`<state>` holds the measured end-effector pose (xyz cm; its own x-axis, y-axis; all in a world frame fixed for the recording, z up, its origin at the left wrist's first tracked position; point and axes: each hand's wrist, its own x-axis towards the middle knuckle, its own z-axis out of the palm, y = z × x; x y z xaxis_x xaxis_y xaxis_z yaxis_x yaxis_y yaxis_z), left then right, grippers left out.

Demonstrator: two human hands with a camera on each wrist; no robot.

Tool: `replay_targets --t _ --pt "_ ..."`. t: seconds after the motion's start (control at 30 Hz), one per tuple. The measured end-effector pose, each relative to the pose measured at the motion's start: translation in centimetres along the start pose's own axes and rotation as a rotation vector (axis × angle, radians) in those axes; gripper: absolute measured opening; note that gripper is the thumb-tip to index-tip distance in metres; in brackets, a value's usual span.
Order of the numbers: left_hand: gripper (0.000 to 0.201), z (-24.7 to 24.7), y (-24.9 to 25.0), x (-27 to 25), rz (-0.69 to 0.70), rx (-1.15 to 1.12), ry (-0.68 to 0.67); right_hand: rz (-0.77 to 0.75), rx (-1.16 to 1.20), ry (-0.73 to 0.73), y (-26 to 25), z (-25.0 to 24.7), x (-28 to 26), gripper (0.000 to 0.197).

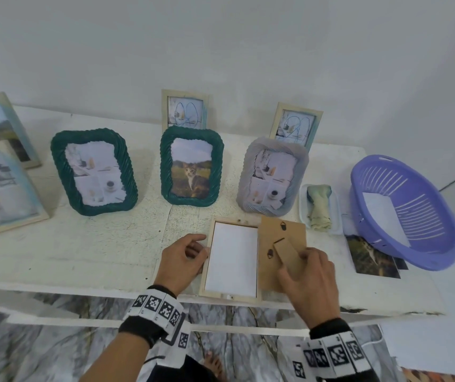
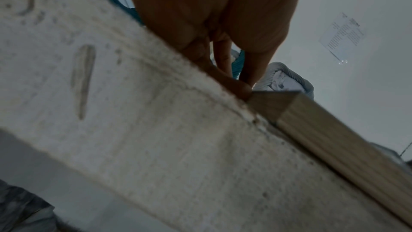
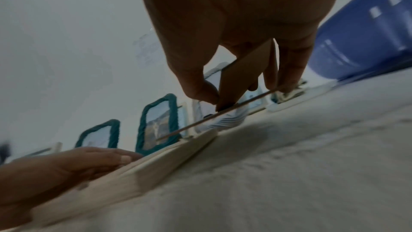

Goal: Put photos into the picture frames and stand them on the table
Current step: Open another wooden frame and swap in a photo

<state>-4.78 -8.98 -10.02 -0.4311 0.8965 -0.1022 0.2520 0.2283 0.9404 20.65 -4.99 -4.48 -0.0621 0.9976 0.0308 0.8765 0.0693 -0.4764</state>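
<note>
A light wooden frame [image 1: 207, 271] lies face down near the table's front edge, with a white photo back [image 1: 231, 257] showing inside it. My left hand [image 1: 202, 246] grips the frame's left edge, thumb near the top left corner; in the left wrist view the fingertips [image 2: 242, 89] meet the frame's corner [image 2: 312, 126]. To the right, the brown backing board [image 1: 278, 232] overlaps the frame's right side. My right hand [image 1: 289, 267] pinches its fold-out stand leg [image 3: 240, 77], and the board hangs tilted, slightly off the table.
Two green frames [image 1: 94, 172] [image 1: 191, 166] and a grey frame [image 1: 273, 177] stand behind, with pale wooden frames at the back and far left. At the right are a purple basket [image 1: 402, 210], loose photos [image 1: 372, 257] and a white tray with a cloth [image 1: 320, 208].
</note>
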Motion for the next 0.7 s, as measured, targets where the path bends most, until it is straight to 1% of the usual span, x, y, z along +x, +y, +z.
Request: replay_targets --t 0.1,0.23,0.27,0.33,0.4,0.47,0.53,0.6,0.63,0.7 --pt "0.023 -0.1 -0.1 0.0 0.01 -0.002 0.005 0.075 -0.068 -0.046 2.3 -0.3 0.2 0.04" --pt "0.021 0.0 0.0 -0.2 0.034 -0.012 0.008 0.063 -0.184 -0.156 3.8 0.4 0.1 0.044" --pt "0.021 -0.1 0.0 -0.3 0.039 -0.018 0.004 0.052 -0.216 -0.159 3.8 0.6 0.0 0.047" --pt "0.021 0.0 0.0 -0.4 0.033 -0.038 -0.007 0.03 -0.226 -0.116 3.2 0.8 0.0 0.054" --pt "0.021 -0.1 0.0 -0.4 0.033 -0.045 -0.012 -0.071 -0.166 -0.065 1.8 1.1 0.0 0.057" --pt "0.021 -0.1 0.0 -0.4 0.038 -0.041 -0.016 -0.218 -0.143 -0.088 0.0 1.8 -0.1 0.062" --pt "0.021 -0.2 0.0 -0.4 0.04 -0.042 -0.027 -0.3 -0.137 -0.17 -1.6 2.8 -0.2 0.077" --pt "0.022 -0.2 0.0 -0.4 0.03 -0.061 -0.04 -0.339 -0.16 -0.311 -3.1 3.5 -0.1 0.092" --pt "0.022 -0.2 0.0 -0.4 0.026 -0.068 -0.044 -0.351 -0.206 -0.38 -3.6 3.8 0.1 0.098" --pt "0.022 -0.2 0.0 -0.5 0.027 -0.073 -0.045 -0.371 -0.302 -0.445 -4.4 4.4 0.5 0.108"
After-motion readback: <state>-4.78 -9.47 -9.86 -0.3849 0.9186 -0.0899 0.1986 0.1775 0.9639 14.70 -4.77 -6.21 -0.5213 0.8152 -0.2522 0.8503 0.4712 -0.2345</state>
